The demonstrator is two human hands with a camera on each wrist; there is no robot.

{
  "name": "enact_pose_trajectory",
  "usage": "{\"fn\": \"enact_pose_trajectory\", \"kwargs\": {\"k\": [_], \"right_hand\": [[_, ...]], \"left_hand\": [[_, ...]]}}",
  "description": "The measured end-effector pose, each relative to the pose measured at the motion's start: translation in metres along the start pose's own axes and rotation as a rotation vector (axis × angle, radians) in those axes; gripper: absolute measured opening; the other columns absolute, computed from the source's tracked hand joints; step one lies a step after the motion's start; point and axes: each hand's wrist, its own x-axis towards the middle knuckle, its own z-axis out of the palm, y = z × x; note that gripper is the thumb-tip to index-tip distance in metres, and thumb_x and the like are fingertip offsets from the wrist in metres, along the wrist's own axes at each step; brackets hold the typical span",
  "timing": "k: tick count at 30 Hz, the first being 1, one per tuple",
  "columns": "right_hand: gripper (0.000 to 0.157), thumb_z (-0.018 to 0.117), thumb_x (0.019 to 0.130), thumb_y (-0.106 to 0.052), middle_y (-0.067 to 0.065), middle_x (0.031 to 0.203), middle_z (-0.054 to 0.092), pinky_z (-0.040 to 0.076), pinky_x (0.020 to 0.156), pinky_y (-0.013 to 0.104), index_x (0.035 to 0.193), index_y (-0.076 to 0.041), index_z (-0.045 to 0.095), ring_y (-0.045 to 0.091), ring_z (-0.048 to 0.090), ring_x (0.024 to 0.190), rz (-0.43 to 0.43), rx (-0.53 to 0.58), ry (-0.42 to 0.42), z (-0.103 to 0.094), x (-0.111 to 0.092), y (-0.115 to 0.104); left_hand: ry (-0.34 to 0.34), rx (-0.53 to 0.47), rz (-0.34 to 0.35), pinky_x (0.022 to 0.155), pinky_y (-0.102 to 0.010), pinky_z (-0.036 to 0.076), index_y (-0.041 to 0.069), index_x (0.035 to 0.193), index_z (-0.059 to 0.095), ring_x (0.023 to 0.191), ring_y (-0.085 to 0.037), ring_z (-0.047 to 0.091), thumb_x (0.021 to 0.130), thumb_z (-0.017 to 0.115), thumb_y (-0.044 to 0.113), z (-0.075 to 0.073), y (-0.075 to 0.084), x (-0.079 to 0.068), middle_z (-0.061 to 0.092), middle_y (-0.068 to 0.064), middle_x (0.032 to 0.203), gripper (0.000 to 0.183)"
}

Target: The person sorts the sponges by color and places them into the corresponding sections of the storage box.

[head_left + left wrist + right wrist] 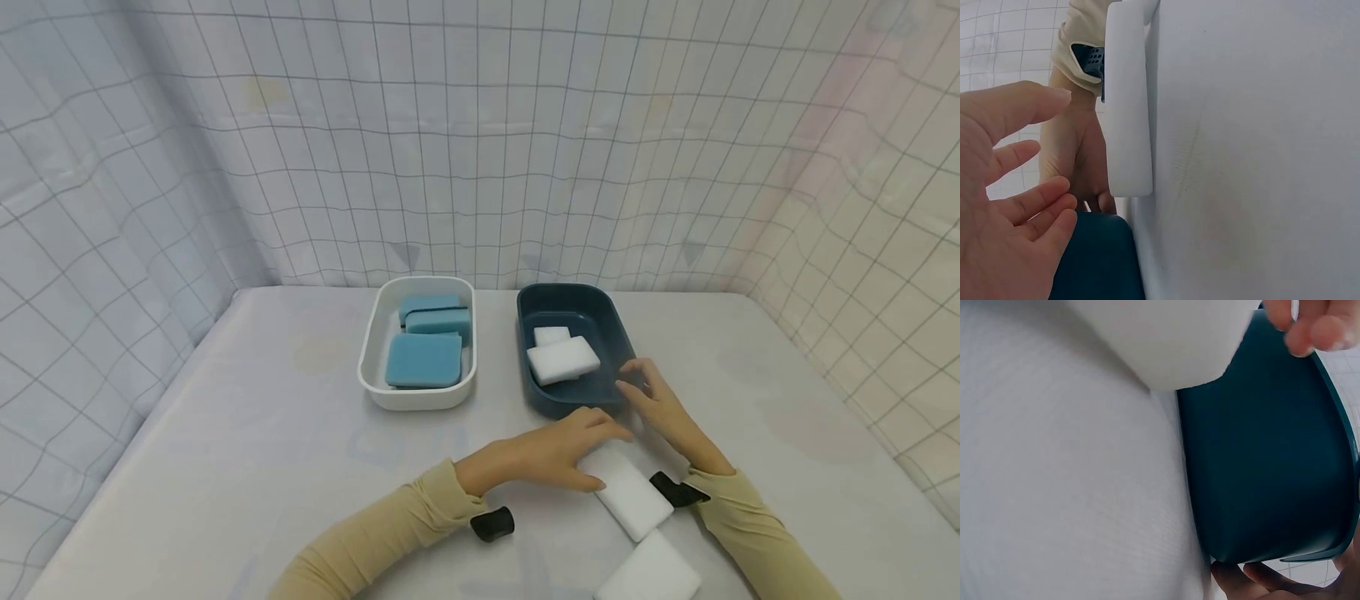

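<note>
My left hand (566, 450) hovers, fingers loosely bent and spread, over a white rectangular sponge (633, 498). The left wrist view shows a gap between thumb and fingers and that sponge (1127, 106). At the right side of a dark teal bin (528, 358), my right hand (667, 417) has thumb and forefinger over the rim. Its other fingers (1235, 581) lie against the outside of the bin wall (1266, 450). Inside the bin, one white sponge (564, 360) lies tilted on others, partly hiding them.
Left of the teal bin stands a white bin (367, 367) holding several blue sponges (424, 360). Another white sponge (651, 571) lies at the front edge of view, its corner against the first one. Grid-patterned curtains (480, 150) enclose the white table (262, 467) at back and sides.
</note>
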Motion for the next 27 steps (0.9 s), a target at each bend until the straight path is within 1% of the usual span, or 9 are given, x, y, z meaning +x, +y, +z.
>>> {"fn": "enact_pose_trajectory", "kwargs": {"k": [4, 8, 11, 13, 17, 20, 23, 25, 27], "right_hand": [[0.032, 0.046, 0.096, -0.018, 0.023, 0.134, 0.034, 0.025, 0.102, 0.061, 0.119, 0.002, 0.039, 0.037, 0.026, 0.132, -0.014, -0.001, 0.014, 0.001, 0.001, 0.003], [0.032, 0.047, 0.096, -0.019, 0.021, 0.135, 0.035, 0.027, 0.101, 0.058, 0.120, 0.001, 0.039, 0.035, 0.027, 0.133, -0.004, 0.004, 0.015, 0.001, 0.001, 0.001], [0.033, 0.048, 0.096, -0.020, 0.020, 0.135, 0.035, 0.030, 0.099, 0.054, 0.120, 0.000, 0.039, 0.034, 0.029, 0.131, 0.001, 0.001, 0.012, 0.000, 0.001, 0.001], [0.033, 0.047, 0.096, -0.020, 0.020, 0.136, 0.034, 0.030, 0.099, 0.054, 0.121, -0.001, 0.039, 0.034, 0.029, 0.131, 0.002, -0.001, 0.009, 0.000, 0.001, 0.001], [0.032, 0.048, 0.095, -0.020, 0.020, 0.136, 0.034, 0.029, 0.100, 0.057, 0.120, -0.001, 0.039, 0.035, 0.027, 0.133, 0.001, -0.002, 0.011, 0.000, 0.000, 0.001], [0.032, 0.048, 0.095, -0.019, 0.020, 0.136, 0.034, 0.028, 0.101, 0.058, 0.120, -0.001, 0.040, 0.035, 0.026, 0.134, 0.000, -0.001, 0.016, 0.000, 0.000, 0.001], [0.032, 0.048, 0.095, -0.019, 0.020, 0.136, 0.034, 0.026, 0.102, 0.059, 0.120, -0.001, 0.039, 0.036, 0.025, 0.135, -0.001, 0.001, 0.017, 0.000, 0.000, 0.001], [0.032, 0.048, 0.095, -0.020, 0.020, 0.136, 0.034, 0.026, 0.102, 0.059, 0.120, -0.001, 0.039, 0.036, 0.025, 0.135, 0.002, 0.004, 0.014, 0.001, 0.001, 0.001], [0.032, 0.048, 0.096, -0.020, 0.020, 0.136, 0.033, 0.029, 0.101, 0.057, 0.120, -0.001, 0.039, 0.035, 0.026, 0.134, 0.005, -0.002, 0.014, 0.001, 0.001, 0.002]], "left_hand": [[-0.065, -0.019, 0.016, 0.105, -0.023, 0.035, 0.018, 0.136, 0.038, 0.125, -0.015, 0.038, 0.084, 0.067, 0.024, 0.003, -0.001, 0.001, 0.041, -0.004, 0.135, 0.060], [-0.084, -0.009, 0.047, 0.104, -0.023, 0.034, 0.015, 0.130, 0.044, 0.122, -0.016, 0.040, 0.082, 0.067, 0.019, 0.005, -0.002, 0.002, 0.042, -0.005, 0.132, 0.053], [-0.091, 0.002, 0.061, 0.102, -0.020, 0.034, 0.015, 0.124, 0.047, 0.118, -0.015, 0.041, 0.081, 0.068, 0.018, 0.006, -0.004, 0.004, 0.042, -0.005, 0.130, 0.048], [-0.103, 0.014, 0.073, 0.100, -0.019, 0.034, 0.015, 0.122, 0.048, 0.116, -0.015, 0.042, 0.080, 0.068, 0.017, 0.007, -0.005, 0.005, 0.042, -0.005, 0.130, 0.046], [-0.146, 0.046, 0.095, 0.104, -0.022, 0.033, 0.014, 0.119, 0.050, 0.124, -0.019, 0.043, 0.079, 0.067, 0.016, 0.009, -0.006, 0.006, 0.042, -0.008, 0.136, 0.043], [-0.171, 0.066, 0.103, 0.109, -0.025, 0.031, 0.014, 0.118, 0.051, 0.131, -0.022, 0.040, 0.079, 0.067, 0.014, 0.009, -0.007, 0.007, 0.040, -0.010, 0.142, 0.042], [-0.178, 0.082, 0.104, 0.109, -0.024, 0.030, 0.014, 0.117, 0.051, 0.133, -0.021, 0.039, 0.079, 0.066, 0.013, 0.010, -0.008, 0.008, 0.040, -0.010, 0.143, 0.041], [-0.180, 0.082, 0.102, 0.109, -0.023, 0.031, 0.014, 0.116, 0.051, 0.131, -0.019, 0.041, 0.078, 0.065, 0.011, 0.011, -0.008, 0.010, 0.042, -0.008, 0.141, 0.040], [-0.173, 0.088, 0.102, 0.107, -0.021, 0.031, 0.014, 0.115, 0.052, 0.126, -0.016, 0.043, 0.079, 0.064, 0.008, 0.011, -0.008, 0.011, 0.046, -0.005, 0.136, 0.039]]}}
